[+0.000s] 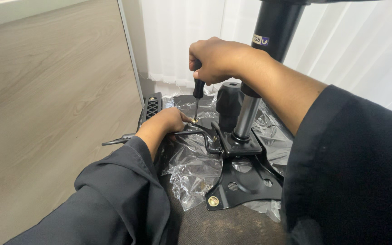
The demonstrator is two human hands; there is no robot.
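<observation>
Driving a brass screw (194, 120) sat at the centre of the step: screwdriver (198, 93) upright, tip in the screw head at the plate's 11 o'clock corner. Right hand (214, 60) was closed around the handle; left hand (169, 120) pinched narrow beside the screw. Black metal plate (246, 181) lay on crinkled plastic wrap (193, 170); another screw (213, 201) at 7 o'clock. Judged: next move needs steady downward pressure, shaft kept vertical.
</observation>
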